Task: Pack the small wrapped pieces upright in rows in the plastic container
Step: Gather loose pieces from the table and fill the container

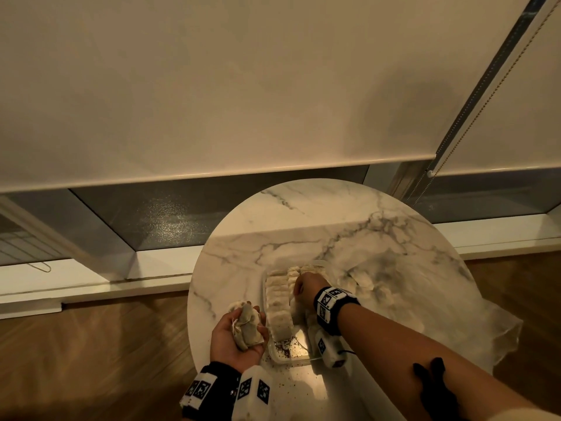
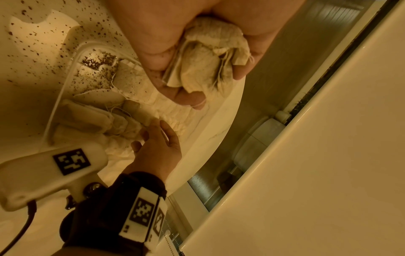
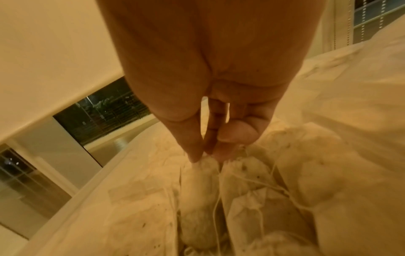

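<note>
Left hand (image 1: 239, 335) cupped a bundle of wrapped pieces (image 1: 247, 328) beside the container (image 1: 291, 358); right hand (image 1: 305, 288) pinched one piece (image 3: 202, 175) (fingertips narrow) inside it.

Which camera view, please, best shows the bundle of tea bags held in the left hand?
The left wrist view: the bundle of tea bags fills the frame's top, folds and strings sharp in the left hand. The head view shows it small and dim in the palm. The right wrist view misses it.
</note>
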{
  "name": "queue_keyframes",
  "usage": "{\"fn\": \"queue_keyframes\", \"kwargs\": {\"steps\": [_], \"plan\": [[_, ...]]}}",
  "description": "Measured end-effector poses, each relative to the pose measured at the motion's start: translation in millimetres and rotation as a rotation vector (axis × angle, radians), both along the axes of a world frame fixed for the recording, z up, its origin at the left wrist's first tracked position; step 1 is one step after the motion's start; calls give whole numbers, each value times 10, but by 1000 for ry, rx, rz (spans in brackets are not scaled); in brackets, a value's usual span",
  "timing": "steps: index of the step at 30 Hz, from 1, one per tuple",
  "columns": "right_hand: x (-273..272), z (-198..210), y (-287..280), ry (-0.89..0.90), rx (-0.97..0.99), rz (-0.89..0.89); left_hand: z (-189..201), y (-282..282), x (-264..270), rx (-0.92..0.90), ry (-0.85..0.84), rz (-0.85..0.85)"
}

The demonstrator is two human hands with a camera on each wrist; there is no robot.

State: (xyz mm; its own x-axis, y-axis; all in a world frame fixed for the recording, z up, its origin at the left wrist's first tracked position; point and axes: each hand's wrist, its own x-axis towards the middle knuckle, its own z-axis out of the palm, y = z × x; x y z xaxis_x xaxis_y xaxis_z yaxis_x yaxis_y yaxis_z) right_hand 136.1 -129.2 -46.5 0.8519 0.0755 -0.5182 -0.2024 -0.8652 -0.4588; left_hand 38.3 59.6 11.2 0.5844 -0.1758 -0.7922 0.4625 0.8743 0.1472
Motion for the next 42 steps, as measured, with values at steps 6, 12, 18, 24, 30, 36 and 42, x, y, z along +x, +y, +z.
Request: {"fn": "queue_keyframes", "kwargs": {"steps": [6,12,18,24,30,36,42], "plan": [[-102,141,-106,-130,129,-169,21,-165,-9,14,-31,-28],[-506,414,-218,-226,371,-280,86,-355,-34,5,-42,-69],[-896,734,-261,-175,652,-296,78,-526,-69,-6,-66,-88],[-1025,965,-315,-208,645,-195,80,-681,-98,-15,-90,-115],[-1048,1106,-382,-223,667,-187,165,-842,-154,21,-138,-178],[-1041,1068,-376,-217,569,-233,237,-949,-197,76,-184,-223],[-1051,1104,-376,-165,566,-363,303,-1026,-256,59,-233,-241]]}}
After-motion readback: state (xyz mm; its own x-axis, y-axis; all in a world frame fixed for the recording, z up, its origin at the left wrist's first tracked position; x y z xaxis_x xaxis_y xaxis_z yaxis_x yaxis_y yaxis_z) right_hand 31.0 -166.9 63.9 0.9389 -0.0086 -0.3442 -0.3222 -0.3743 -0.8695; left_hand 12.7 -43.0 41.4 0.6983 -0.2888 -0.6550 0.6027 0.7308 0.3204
